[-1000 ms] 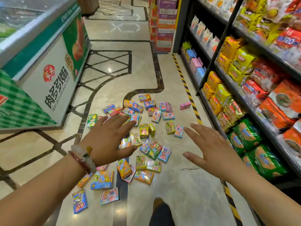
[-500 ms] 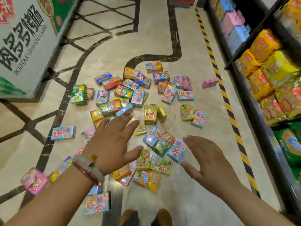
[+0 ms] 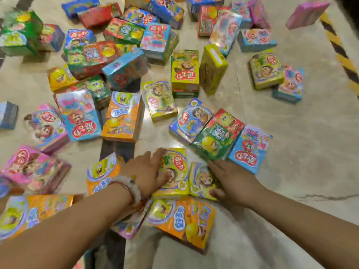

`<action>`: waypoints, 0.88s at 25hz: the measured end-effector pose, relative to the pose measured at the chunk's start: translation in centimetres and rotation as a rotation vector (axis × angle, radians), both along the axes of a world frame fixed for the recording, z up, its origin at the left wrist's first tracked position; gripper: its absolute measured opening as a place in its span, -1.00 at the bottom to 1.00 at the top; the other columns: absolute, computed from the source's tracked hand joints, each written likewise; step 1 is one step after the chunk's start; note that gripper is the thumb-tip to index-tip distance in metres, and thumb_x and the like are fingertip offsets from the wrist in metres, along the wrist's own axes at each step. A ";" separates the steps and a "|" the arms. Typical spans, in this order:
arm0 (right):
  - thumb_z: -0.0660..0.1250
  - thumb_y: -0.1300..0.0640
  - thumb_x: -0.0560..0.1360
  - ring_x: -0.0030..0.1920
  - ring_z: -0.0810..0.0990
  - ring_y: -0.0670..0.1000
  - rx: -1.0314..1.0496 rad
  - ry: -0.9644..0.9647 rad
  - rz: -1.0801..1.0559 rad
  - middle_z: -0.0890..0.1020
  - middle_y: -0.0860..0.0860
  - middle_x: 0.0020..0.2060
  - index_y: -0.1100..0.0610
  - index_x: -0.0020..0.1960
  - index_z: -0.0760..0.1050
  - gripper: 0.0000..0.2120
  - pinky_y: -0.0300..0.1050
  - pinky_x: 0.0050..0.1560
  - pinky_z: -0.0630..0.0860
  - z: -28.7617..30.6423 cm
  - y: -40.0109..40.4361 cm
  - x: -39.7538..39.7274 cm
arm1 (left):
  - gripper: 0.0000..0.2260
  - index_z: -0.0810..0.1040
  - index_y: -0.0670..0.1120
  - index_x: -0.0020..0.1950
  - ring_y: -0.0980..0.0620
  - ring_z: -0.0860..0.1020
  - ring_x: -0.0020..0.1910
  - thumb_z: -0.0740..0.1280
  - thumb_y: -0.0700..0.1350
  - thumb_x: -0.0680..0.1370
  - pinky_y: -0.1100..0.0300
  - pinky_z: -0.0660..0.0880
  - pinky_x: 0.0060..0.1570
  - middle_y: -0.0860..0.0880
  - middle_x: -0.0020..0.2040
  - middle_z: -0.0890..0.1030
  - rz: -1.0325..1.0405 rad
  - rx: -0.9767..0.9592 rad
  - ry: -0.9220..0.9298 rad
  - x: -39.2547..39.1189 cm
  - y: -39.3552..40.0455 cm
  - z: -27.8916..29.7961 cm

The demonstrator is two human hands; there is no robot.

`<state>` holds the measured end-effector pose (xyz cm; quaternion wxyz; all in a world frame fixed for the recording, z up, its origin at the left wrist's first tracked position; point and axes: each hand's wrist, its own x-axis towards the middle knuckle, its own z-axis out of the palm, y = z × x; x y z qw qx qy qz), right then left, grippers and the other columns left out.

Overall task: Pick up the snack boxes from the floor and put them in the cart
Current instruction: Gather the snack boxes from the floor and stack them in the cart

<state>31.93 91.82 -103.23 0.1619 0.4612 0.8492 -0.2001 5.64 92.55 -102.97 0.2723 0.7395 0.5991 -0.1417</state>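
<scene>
Several colourful snack boxes lie scattered on the marble floor. My left hand [image 3: 147, 171], with bracelets on its wrist, rests flat with straight fingers on a yellow-green box [image 3: 175, 167]. Just right of it, my right hand [image 3: 232, 181] touches the right side of a second yellow-green box [image 3: 200, 181], fingers at its top corner and thumb at its lower corner. Neither box is lifted. An orange box [image 3: 186, 224] lies just below both hands, and a green-red box [image 3: 217, 136] and a blue box [image 3: 250, 150] lie above the right hand. No cart is in view.
A black inlay strip [image 3: 116, 150] runs along the floor under the pile. A yellow-black hazard stripe [image 3: 342, 57] marks the floor at the right edge, with a pink box [image 3: 307, 13] near it. Bare marble floor [image 3: 301, 191] lies to the right of my right arm.
The view has dropped much closer to the floor. Both hands came down from hovering over the pile onto two yellow-green boxes near its front.
</scene>
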 end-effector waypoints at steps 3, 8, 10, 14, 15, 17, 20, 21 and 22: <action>0.49 -0.13 0.29 0.15 0.55 0.15 0.000 -0.050 -0.048 0.48 0.20 0.26 0.28 0.43 0.28 -0.13 -0.11 0.05 0.50 0.5 -0.1 -1.3 | -0.13 -0.03 -0.05 0.54 -0.22 0.52 0.15 0.11 0.41 0.39 0.03 0.44 0.07 -0.21 0.21 0.53 0.334 -0.151 -0.120 1.5 -0.5 -1.2; 0.45 -0.21 0.33 0.24 0.41 0.15 -0.083 -0.142 -0.134 0.45 0.14 0.28 0.21 0.47 0.13 -0.08 -0.06 0.14 0.34 -1.3 0.6 -1.8 | -0.06 -0.14 -0.09 0.55 -0.20 0.49 0.21 0.47 0.02 0.43 0.18 0.37 0.01 -0.20 0.30 0.48 0.706 -0.243 -0.301 3.7 0.8 -1.9; 0.45 -0.22 0.32 0.20 0.40 0.14 -0.066 -0.118 -0.168 0.50 0.11 0.18 0.15 0.35 0.28 -0.23 -0.07 0.04 0.28 -0.7 0.7 -1.9 | -0.07 0.03 -0.12 0.54 -0.15 0.50 0.21 0.55 -0.03 0.35 0.16 0.41 0.10 -0.15 0.30 0.49 0.843 -0.274 -0.414 3.4 1.5 -1.4; 0.38 -0.14 0.45 0.29 0.32 0.16 -0.130 0.035 -0.443 0.44 0.11 0.26 0.09 0.41 0.27 -0.36 -0.06 0.17 0.23 3.9 0.0 -1.7 | -0.36 0.58 -0.15 0.13 -0.08 0.65 -0.10 0.63 0.03 0.13 -0.03 0.58 0.02 -0.11 -0.02 0.68 1.065 -0.303 -0.654 1.2 0.6 4.1; 0.37 -0.09 0.47 0.31 0.32 0.17 -0.172 0.098 -0.546 0.44 0.12 0.27 0.09 0.42 0.28 -0.40 -0.04 0.21 0.25 5.7 -0.1 -1.6 | -0.37 0.59 -0.15 0.10 -0.13 0.66 -0.11 0.63 0.03 0.10 -0.11 0.57 0.03 -0.10 -0.07 0.69 1.115 -0.307 -0.686 0.7 0.2 6.5; 0.35 0.07 0.51 0.28 0.38 0.16 -0.265 0.311 -0.758 0.47 0.14 0.24 0.13 0.36 0.34 -0.53 0.00 0.23 0.34 10.4 -0.3 -1.2 | -0.41 0.58 -0.17 0.10 -0.28 0.64 -0.08 0.63 -0.04 0.14 -0.23 0.56 0.00 -0.13 -0.12 0.70 1.180 -0.313 -0.720 0.0 -0.8 12.3; 0.31 0.19 0.53 0.18 0.53 0.10 -0.421 0.607 -1.053 0.54 0.07 0.19 0.07 0.26 0.42 -0.69 0.13 0.19 0.48 20.5 -0.7 -1.0 | -0.32 0.54 -0.16 0.09 -0.36 0.61 -0.02 0.61 -0.02 0.02 -0.31 0.52 0.02 -0.15 -0.10 0.69 1.263 -0.318 -0.785 -0.4 -1.8 21.9; 0.32 0.17 0.53 0.12 0.57 0.10 -0.455 0.672 -1.143 0.56 0.05 0.16 0.04 0.22 0.43 -0.73 0.19 0.12 0.53 23.9 -0.9 -1.0 | -0.28 0.52 -0.15 0.10 -0.35 0.61 -0.03 0.61 0.00 -0.01 -0.31 0.52 0.01 -0.15 -0.09 0.69 1.282 -0.310 -0.801 -0.5 -2.2 24.7; 0.32 0.16 0.53 0.05 0.61 0.10 -0.486 0.734 -1.211 0.59 0.05 0.12 0.02 0.18 0.45 -0.77 0.25 0.04 0.57 27.5 -1.0 -0.9 | -0.23 0.50 -0.15 0.13 -0.34 0.61 -0.04 0.61 0.02 -0.03 -0.32 0.52 0.00 -0.16 -0.07 0.68 1.294 -0.300 -0.825 -0.4 -2.4 28.1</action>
